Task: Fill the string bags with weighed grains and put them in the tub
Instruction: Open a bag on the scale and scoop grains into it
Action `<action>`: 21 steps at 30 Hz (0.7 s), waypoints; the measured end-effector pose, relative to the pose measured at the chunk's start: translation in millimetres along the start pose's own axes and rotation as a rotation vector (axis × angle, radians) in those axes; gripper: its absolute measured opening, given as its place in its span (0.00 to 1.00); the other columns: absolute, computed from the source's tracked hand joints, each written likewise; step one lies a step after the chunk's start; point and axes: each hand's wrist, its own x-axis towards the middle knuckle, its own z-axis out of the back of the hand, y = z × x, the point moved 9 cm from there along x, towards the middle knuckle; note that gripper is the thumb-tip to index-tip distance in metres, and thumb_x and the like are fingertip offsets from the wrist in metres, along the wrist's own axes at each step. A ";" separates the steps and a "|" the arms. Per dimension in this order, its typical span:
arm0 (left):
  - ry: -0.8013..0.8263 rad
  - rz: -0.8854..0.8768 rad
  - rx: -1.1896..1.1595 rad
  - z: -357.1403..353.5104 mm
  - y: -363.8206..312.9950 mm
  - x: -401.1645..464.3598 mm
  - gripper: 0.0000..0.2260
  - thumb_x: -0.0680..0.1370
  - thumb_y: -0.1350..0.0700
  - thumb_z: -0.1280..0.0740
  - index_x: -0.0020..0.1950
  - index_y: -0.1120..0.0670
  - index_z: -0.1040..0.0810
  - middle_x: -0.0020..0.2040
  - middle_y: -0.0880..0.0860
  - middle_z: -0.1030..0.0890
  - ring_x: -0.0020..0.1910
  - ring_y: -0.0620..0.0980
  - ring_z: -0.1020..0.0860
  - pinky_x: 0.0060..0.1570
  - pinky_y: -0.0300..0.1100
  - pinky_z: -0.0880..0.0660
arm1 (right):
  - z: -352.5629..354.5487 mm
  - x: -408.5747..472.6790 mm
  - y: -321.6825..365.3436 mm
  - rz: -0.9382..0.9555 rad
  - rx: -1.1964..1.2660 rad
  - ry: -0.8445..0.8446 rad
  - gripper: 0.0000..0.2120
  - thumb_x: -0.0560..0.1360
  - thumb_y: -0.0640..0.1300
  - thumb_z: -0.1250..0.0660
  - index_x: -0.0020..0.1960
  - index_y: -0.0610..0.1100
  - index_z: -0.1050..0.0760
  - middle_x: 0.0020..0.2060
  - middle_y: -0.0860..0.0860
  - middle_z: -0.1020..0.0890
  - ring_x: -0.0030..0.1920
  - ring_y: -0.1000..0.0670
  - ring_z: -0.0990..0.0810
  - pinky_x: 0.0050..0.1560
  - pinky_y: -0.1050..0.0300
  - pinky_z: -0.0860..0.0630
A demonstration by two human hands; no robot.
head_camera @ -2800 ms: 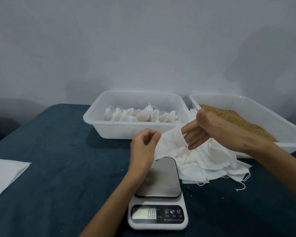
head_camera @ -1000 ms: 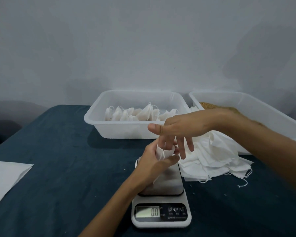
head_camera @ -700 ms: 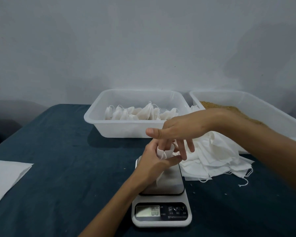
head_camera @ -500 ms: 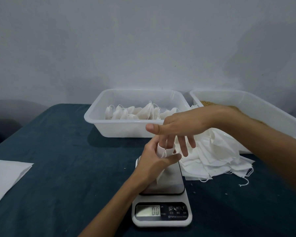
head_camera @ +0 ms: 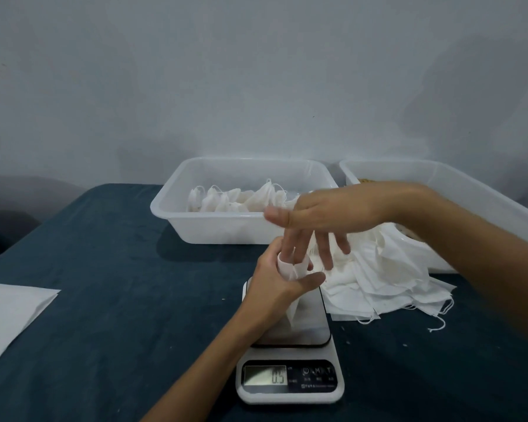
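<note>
over the scale (head_camera: 290, 354) at the worktop's (head_camera: 110, 300) near edge, left hand (head_camera: 275, 287) is closed round an empty string bag (head_camera: 288, 269), mouth up, tail hanging down onto the scale plate. right hand (head_camera: 323, 214) is spread open, palm down, directly above it, two fingers (head_camera: 287, 248) poked down into the bag mouth to widen it. bag's long axis runs roughly vertical, so the opening faces the right hand. display seems to read a small number. grain tub (head_camera: 457, 190) sits to the right behind the right arm, nearer that hand, so it looks like the scooping hand. filled bags tub (head_camera: 195, 205) lies behind, pile of empty bags (head_camera: 387, 287) just right of the scale.
</note>
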 end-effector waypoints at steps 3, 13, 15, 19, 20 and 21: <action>0.009 0.010 0.034 0.6 0.8 -2.9 0.21 0.67 0.48 0.20 0.55 0.50 0.22 0.45 0.51 0.16 0.44 0.48 0.18 0.49 0.48 0.21 | 38.6 -22.3 -29.0 0.088 0.167 -0.235 0.37 0.76 0.73 0.50 0.52 0.45 0.16 0.47 0.51 0.12 0.35 0.44 0.14 0.27 0.60 0.27; -0.033 -0.037 0.025 4.3 -4.9 -2.3 0.18 0.68 0.48 0.20 0.51 0.51 0.23 0.43 0.54 0.16 0.42 0.48 0.18 0.43 0.39 0.21 | 55.1 -82.7 -351.4 -0.762 -0.159 -0.508 0.26 0.73 0.51 0.23 0.67 0.42 0.25 0.63 0.45 0.20 0.61 0.44 0.22 0.61 0.51 0.28; -0.034 -0.045 0.017 5.4 -6.1 -2.2 0.17 0.69 0.52 0.20 0.51 0.53 0.23 0.43 0.54 0.16 0.42 0.48 0.18 0.43 0.39 0.21 | 37.7 -77.8 -380.8 -0.796 -0.168 -0.395 0.24 0.75 0.50 0.25 0.67 0.43 0.25 0.64 0.46 0.21 0.62 0.45 0.23 0.62 0.53 0.28; -0.030 -0.043 0.026 6.5 -7.8 -3.1 0.15 0.73 0.58 0.20 0.52 0.56 0.23 0.42 0.53 0.17 0.40 0.48 0.18 0.41 0.39 0.21 | 38.7 -63.2 -401.5 -0.782 -0.231 -0.383 0.12 0.76 0.45 0.28 0.58 0.45 0.19 0.57 0.47 0.17 0.54 0.47 0.21 0.55 0.56 0.25; -0.031 -0.038 0.027 6.7 -7.6 -3.9 0.14 0.73 0.60 0.20 0.52 0.56 0.23 0.42 0.53 0.17 0.40 0.47 0.18 0.40 0.38 0.21 | 39.3 -60.1 -404.1 -0.789 -0.259 -0.370 0.09 0.75 0.46 0.28 0.54 0.45 0.18 0.54 0.48 0.16 0.50 0.48 0.21 0.52 0.56 0.25; -0.036 -0.034 0.026 6.8 -7.6 -4.3 0.14 0.73 0.61 0.20 0.52 0.56 0.23 0.42 0.53 0.17 0.39 0.47 0.18 0.40 0.38 0.21 | 40.4 -59.0 -406.8 -0.793 -0.275 -0.373 0.08 0.75 0.48 0.28 0.50 0.45 0.18 0.49 0.49 0.16 0.46 0.50 0.22 0.48 0.56 0.26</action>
